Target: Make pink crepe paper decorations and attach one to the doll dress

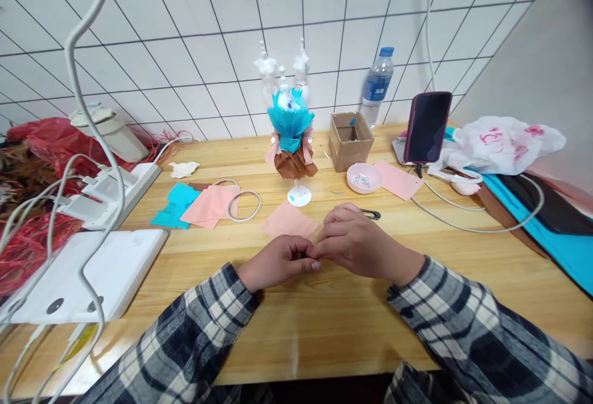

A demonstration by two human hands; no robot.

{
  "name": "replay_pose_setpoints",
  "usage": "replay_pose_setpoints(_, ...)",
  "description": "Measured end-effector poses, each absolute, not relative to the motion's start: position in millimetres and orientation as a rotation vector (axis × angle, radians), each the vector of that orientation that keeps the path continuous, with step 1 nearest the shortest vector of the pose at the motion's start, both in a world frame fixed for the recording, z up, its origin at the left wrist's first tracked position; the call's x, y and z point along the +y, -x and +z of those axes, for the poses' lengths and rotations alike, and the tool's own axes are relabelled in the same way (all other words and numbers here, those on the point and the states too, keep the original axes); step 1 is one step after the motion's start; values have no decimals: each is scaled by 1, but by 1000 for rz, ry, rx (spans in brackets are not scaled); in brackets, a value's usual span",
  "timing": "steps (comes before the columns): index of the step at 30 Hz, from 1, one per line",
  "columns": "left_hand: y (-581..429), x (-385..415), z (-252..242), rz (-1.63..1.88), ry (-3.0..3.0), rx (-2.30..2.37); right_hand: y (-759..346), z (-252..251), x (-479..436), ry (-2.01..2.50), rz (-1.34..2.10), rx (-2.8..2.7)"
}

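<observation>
My left hand [281, 263] and my right hand [354, 242] meet above the table's near middle, fingertips pinched together. Whatever they hold, if anything, is hidden by the fingers. Just beyond them lies a pink paper square [290, 219]. A black clip-like tool [371, 214] shows partly behind my right hand. Farther back, a small mannequin figure dressed in blue [291, 121] and brown crinkled paper [295, 165] stands upright on a white round base [299, 196]. A pink bowl [377, 176] with small shiny bits is to its right.
Blue sheets [175, 205], pink sheets [210, 203] and a ring [244, 206] lie left. A cardboard box [351, 147], water bottle [377, 86] and propped phone [427, 129] stand at the back. A power strip [118, 191], white box [88, 274] and cables crowd the left.
</observation>
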State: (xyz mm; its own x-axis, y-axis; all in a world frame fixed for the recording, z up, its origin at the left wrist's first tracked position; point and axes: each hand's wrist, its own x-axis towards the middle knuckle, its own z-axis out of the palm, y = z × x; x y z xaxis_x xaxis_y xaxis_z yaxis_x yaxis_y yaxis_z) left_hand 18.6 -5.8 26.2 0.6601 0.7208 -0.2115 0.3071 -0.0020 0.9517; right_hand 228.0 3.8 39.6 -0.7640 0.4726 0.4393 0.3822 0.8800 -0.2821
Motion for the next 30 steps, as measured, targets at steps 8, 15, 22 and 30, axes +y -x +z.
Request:
replay_pose_setpoints(8, -18, -9, 18, 501, -1559, 925, -276, 35, 33, 1135, 233, -2282)
replay_pose_setpoints(15, -22, -16, 18, 461, -1973, 896, -299, 18, 46, 1426, 133, -2320)
replay_pose_setpoints(22, -23, -14, 20, 447, -2091, 883, -282, 15, 43, 1463, 36, -2417)
replay_pose_setpoints(30, -23, -13, 21, 433, -2124, 879, -280, 11, 43, 1475, -19, -2445)
